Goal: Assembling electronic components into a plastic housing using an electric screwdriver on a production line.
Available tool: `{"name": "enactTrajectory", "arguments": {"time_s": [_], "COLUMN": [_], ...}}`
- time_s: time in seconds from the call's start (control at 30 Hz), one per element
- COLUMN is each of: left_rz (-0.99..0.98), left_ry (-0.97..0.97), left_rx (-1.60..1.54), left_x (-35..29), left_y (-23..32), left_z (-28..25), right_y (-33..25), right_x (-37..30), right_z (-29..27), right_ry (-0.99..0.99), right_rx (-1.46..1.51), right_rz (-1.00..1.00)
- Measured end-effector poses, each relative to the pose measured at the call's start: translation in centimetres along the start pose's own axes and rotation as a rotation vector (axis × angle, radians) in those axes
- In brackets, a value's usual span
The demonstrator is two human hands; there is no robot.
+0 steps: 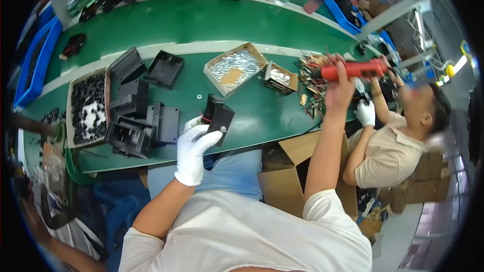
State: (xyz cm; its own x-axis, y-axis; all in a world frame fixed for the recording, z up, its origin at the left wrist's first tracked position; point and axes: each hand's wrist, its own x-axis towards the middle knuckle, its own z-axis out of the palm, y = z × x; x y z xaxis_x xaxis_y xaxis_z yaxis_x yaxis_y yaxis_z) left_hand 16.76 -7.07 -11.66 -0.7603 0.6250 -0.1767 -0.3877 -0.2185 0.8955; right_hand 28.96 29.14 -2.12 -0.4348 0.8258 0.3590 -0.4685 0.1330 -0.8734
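My left hand, in a white glove, is closed around a small black plastic housing and holds it tilted above the bench's front edge. A round metal piece shows on the housing near my thumb, and a bit of red shows beside my fingers. Up on the right, my bare right hand grips a red electric screwdriver, its dark nose pointing left. Left of the housing, several black plastic boxes lie on the green bench.
A tray of small black parts stands at the left. Farther back are a carton of shiny metal pieces, a smaller box and tangled wires. An open cardboard box stands below the bench edge. A co-worker sits close on the right.
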Motion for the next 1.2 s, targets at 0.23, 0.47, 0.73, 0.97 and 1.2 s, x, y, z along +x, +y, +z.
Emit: {"name": "enactTrajectory", "arguments": {"time_s": [0.23,0.47,0.73,0.97,1.2], "left_rz": [0.091,0.069,0.07,0.04,0.042], "left_ry": [0.044,0.079,0.075,0.043,-0.05], "left_rx": [0.009,0.016,0.031,0.079,0.112], "left_x": [0.0,-0.1,0.3,1.1,1.8], "left_y": [-1.1,-0.9,-1.1,-0.5,0.3], "left_z": [0.6,1.4,1.5,1.4,1.1], "right_y": [-3.5,-4.4,-0.8,-0.3,-0.2], "right_x": [-9.7,-15.8,-16.3,-14.3,-13.6], "right_z": [7.5,13.9,15.1,15.8,15.7], "right_ry": [-0.447,-0.504,-0.408,-0.604,-0.636], "right_rx": [0.386,0.293,0.244,0.156,0.217], "right_rz": [-0.017,-0.258,-0.365,-0.354,-0.249]}}
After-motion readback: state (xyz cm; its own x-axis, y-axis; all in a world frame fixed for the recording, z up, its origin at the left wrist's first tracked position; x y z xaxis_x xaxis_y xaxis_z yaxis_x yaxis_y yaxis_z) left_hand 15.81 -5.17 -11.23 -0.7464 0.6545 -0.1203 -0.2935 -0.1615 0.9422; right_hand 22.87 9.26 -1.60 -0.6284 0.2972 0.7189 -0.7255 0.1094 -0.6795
